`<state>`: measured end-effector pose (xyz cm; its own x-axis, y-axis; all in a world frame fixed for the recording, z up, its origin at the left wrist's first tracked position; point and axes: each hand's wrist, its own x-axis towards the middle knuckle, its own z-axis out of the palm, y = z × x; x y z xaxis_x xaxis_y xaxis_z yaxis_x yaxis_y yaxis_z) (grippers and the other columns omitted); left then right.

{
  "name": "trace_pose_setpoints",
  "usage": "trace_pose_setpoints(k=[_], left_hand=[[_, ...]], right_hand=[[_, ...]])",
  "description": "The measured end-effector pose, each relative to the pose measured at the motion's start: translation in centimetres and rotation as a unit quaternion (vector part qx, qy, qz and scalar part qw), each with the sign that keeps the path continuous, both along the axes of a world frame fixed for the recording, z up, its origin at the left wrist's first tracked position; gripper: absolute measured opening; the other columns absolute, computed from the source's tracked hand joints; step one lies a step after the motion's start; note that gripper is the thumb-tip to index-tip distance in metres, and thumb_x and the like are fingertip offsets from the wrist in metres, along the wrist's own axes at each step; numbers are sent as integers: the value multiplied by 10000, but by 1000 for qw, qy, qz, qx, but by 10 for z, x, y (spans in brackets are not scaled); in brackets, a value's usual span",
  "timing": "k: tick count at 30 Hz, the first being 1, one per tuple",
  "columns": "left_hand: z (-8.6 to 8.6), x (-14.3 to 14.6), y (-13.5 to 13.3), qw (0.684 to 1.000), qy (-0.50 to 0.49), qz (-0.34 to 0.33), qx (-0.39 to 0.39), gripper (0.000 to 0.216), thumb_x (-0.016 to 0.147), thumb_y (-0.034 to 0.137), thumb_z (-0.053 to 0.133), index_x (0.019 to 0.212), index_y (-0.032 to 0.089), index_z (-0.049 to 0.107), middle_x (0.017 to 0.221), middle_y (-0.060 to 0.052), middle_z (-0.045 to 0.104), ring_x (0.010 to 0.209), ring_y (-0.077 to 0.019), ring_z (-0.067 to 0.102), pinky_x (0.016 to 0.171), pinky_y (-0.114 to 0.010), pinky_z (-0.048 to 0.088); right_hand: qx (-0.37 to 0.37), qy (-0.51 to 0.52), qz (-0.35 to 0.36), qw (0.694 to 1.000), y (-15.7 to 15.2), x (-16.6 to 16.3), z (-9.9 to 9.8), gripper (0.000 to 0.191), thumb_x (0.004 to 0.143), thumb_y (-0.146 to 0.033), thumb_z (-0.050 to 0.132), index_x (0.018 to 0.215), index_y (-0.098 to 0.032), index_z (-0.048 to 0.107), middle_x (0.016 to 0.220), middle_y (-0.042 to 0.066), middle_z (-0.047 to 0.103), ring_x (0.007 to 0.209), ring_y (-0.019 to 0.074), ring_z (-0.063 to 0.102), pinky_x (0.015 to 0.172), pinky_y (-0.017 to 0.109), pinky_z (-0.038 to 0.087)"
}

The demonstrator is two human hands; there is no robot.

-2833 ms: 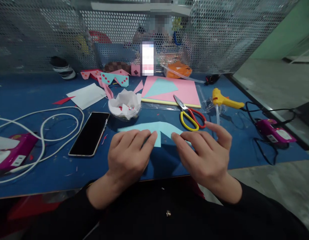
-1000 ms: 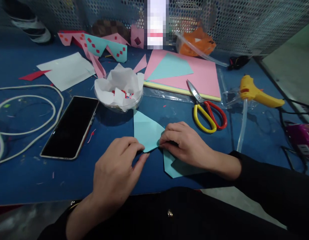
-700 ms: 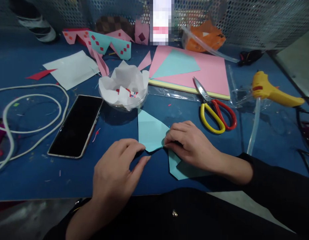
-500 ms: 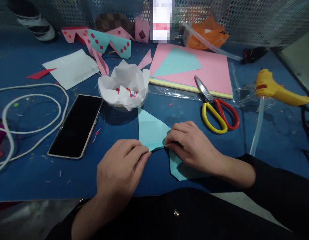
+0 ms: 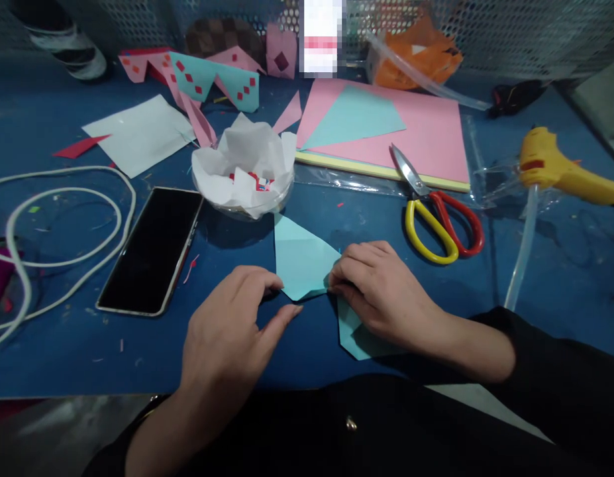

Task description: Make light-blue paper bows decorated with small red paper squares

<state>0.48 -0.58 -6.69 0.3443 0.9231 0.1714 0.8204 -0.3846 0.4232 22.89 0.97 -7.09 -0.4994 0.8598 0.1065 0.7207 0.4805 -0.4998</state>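
A light-blue piece of paper [image 5: 304, 262] with a crease across it lies in front of me. My right hand [image 5: 381, 285] pinches its lower right edge between thumb and fingers. At its lower left corner is my left hand [image 5: 237, 324], thumb and forefinger parted with a gap between them; the forefinger tip is at the paper's edge. Another light-blue paper part [image 5: 359, 341] shows beneath my right hand and is partly covered by it; whether the two are one sheet I cannot tell.
Scissors [image 5: 420, 192] with red and yellow handles lie right. Behind stand a paper-lined bowl [image 5: 227, 192] of small red bits and a pink paper stack [image 5: 436, 132]. A phone [image 5: 150, 252] and white cable [image 5: 132, 205] lie left, a yellow glue gun [image 5: 540, 159] far right.
My left thumb and forefinger have opened and let go of the paper's lower edge, and that hand has shifted slightly left. My right hand keeps its pinch in nearly the same place.
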Motion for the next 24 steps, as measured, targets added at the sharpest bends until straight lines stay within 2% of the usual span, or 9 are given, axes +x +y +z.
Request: trace_pose_setpoints(k=[5,14,24], left_hand=[[0,1,2,1000,1,-21,-12,41,900,270,664,902,229,664,916,-21,670,867,-219,645,680,-328,456],[1,5,4,998,3,-57,-7,150,960,240,546,846,205,638,869,-39,650,827,-210,591,695,-338,440],[-1,11,4,999,10,-41,-6,161,960,245,547,824,192,615,842,-41,629,804,-221,578,683,-367,431]], right_hand=[[1,-5,-3,1000,-1,0,-1,129,916,-129,543,830,-157,635,805,31,598,769,189,534,752,346,319],[-7,8,-7,1000,-1,-1,-1,151,939,-156,509,841,-163,625,815,37,603,779,189,534,762,350,327],[-12,20,-8,1000,-1,0,1,125,927,-168,533,825,-170,605,791,24,593,765,175,537,759,337,331]])
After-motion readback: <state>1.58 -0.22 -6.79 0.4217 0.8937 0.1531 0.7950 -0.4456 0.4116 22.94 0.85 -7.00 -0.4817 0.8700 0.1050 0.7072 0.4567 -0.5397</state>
